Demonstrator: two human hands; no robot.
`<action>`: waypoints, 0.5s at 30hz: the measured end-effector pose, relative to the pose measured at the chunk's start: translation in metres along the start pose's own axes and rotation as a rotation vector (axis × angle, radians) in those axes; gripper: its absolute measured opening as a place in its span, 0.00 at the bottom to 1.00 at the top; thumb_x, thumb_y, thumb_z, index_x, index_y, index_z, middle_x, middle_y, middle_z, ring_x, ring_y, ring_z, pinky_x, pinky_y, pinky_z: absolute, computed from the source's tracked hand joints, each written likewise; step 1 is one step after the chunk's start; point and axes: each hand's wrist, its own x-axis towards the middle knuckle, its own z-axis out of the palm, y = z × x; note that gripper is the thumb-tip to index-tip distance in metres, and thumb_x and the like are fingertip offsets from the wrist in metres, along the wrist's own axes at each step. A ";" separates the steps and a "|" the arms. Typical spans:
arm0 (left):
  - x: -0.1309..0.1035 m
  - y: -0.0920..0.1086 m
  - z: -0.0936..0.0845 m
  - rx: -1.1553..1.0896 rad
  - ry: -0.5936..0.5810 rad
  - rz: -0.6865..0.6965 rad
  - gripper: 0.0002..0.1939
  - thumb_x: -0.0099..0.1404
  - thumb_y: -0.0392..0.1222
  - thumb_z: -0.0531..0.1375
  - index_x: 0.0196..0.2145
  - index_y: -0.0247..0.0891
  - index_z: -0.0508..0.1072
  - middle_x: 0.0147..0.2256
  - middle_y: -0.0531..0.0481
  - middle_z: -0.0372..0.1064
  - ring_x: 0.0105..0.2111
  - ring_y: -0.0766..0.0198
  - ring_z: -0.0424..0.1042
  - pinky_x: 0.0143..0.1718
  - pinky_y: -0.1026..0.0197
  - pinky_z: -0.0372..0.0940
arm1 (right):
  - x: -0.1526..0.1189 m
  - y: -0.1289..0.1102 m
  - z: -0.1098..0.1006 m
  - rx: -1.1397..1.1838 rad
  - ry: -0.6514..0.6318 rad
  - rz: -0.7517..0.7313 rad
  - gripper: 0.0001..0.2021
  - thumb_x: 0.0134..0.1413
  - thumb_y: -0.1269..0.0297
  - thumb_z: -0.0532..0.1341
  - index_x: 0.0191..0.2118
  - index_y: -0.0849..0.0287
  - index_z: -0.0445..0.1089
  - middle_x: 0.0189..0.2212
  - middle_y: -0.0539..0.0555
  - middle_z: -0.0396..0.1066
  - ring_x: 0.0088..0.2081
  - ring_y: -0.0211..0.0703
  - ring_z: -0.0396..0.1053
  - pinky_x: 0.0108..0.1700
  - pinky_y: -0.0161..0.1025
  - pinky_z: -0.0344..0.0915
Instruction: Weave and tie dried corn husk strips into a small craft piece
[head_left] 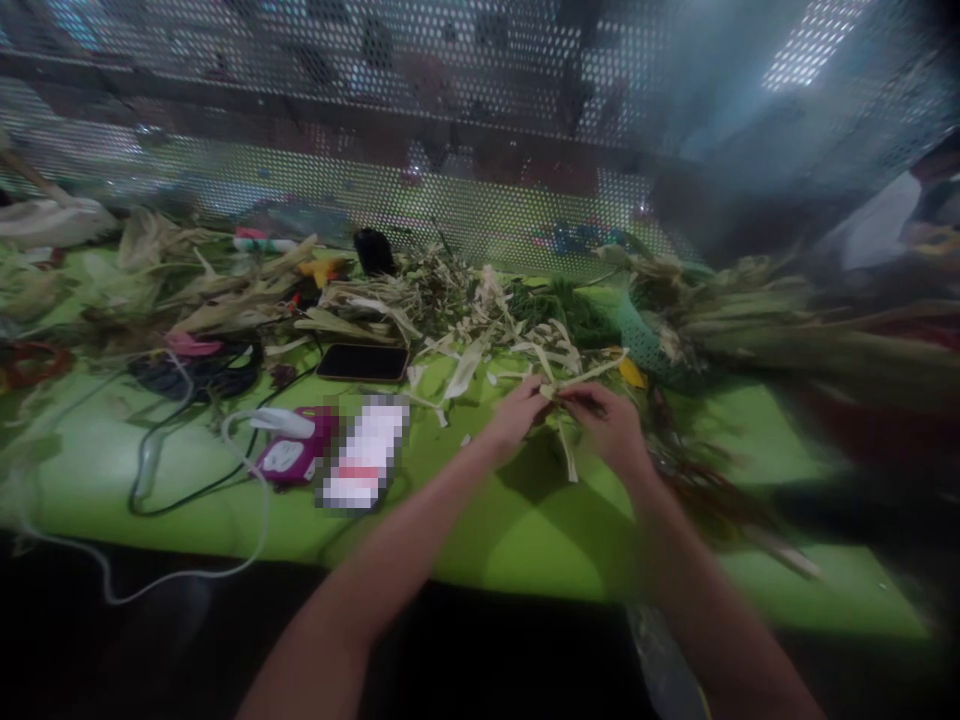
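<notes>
While our left hand (517, 414) and right hand (611, 425) pinch pale, dry, leaf-like strips (550, 392), we've a lime-green tabletop (540, 540) beneath, a grey perforated screen (480, 210) far behind.

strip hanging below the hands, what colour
The strip is pale greenish straw, seen best in the head view.

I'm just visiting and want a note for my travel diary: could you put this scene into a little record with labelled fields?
Surface: green table
Left hand: pinching pale dried strips
Right hand: pinching the same strips
Left of hands: dark phone, magenta socket block, white cable
Right of hands: large bundle of dried leaves
Background: perforated panel
Unclear: items near the blurred edges
</notes>
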 end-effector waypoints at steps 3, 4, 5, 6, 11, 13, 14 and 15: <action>-0.003 0.003 0.001 -0.068 -0.036 -0.026 0.09 0.55 0.39 0.60 0.32 0.39 0.62 0.22 0.59 0.51 0.20 0.73 0.49 0.23 0.66 0.44 | 0.000 0.001 0.001 0.000 0.009 0.014 0.07 0.55 0.62 0.62 0.38 0.56 0.77 0.37 0.53 0.77 0.39 0.45 0.73 0.44 0.43 0.69; -0.004 0.003 0.000 -0.078 -0.046 -0.021 0.10 0.54 0.38 0.61 0.32 0.38 0.62 0.23 0.58 0.52 0.21 0.73 0.50 0.23 0.66 0.45 | 0.000 0.002 0.001 -0.003 0.012 0.015 0.07 0.55 0.63 0.62 0.38 0.56 0.77 0.37 0.53 0.77 0.39 0.45 0.73 0.44 0.43 0.69; -0.004 0.003 0.000 -0.082 -0.053 -0.017 0.11 0.53 0.38 0.62 0.33 0.38 0.63 0.24 0.58 0.53 0.22 0.74 0.51 0.23 0.66 0.46 | 0.000 0.002 0.001 -0.007 0.014 0.015 0.07 0.55 0.63 0.62 0.38 0.56 0.77 0.37 0.53 0.77 0.39 0.44 0.73 0.44 0.43 0.69; -0.004 0.003 0.000 -0.080 -0.058 -0.014 0.11 0.55 0.40 0.63 0.33 0.38 0.63 0.25 0.57 0.54 0.22 0.73 0.52 0.23 0.66 0.46 | 0.000 0.003 0.001 -0.010 0.016 0.016 0.07 0.55 0.64 0.62 0.38 0.56 0.77 0.36 0.53 0.77 0.38 0.44 0.73 0.43 0.42 0.69; -0.003 0.001 0.000 -0.032 0.026 -0.025 0.15 0.63 0.50 0.60 0.29 0.37 0.62 0.23 0.57 0.53 0.22 0.73 0.51 0.22 0.66 0.46 | 0.001 0.004 -0.001 -0.112 0.011 -0.100 0.07 0.57 0.65 0.61 0.38 0.54 0.77 0.36 0.53 0.76 0.39 0.44 0.72 0.44 0.43 0.68; -0.001 0.000 0.000 -0.039 0.075 -0.022 0.15 0.62 0.49 0.60 0.28 0.38 0.61 0.22 0.58 0.51 0.20 0.73 0.50 0.21 0.67 0.44 | 0.002 0.002 -0.003 -0.255 0.019 -0.222 0.07 0.55 0.66 0.63 0.39 0.53 0.78 0.39 0.54 0.75 0.43 0.47 0.71 0.47 0.46 0.66; 0.000 0.000 0.001 -0.050 0.086 -0.021 0.15 0.62 0.49 0.60 0.28 0.38 0.60 0.22 0.58 0.51 0.20 0.74 0.49 0.21 0.67 0.44 | 0.002 0.001 -0.003 -0.341 0.026 -0.278 0.08 0.54 0.66 0.64 0.39 0.52 0.78 0.41 0.55 0.74 0.46 0.49 0.69 0.49 0.48 0.64; 0.001 0.000 0.001 -0.059 0.089 -0.024 0.15 0.62 0.49 0.60 0.28 0.38 0.60 0.22 0.58 0.50 0.20 0.74 0.49 0.21 0.68 0.43 | 0.002 0.000 -0.004 -0.422 0.030 -0.325 0.09 0.52 0.67 0.65 0.40 0.50 0.78 0.43 0.55 0.73 0.48 0.51 0.68 0.50 0.49 0.62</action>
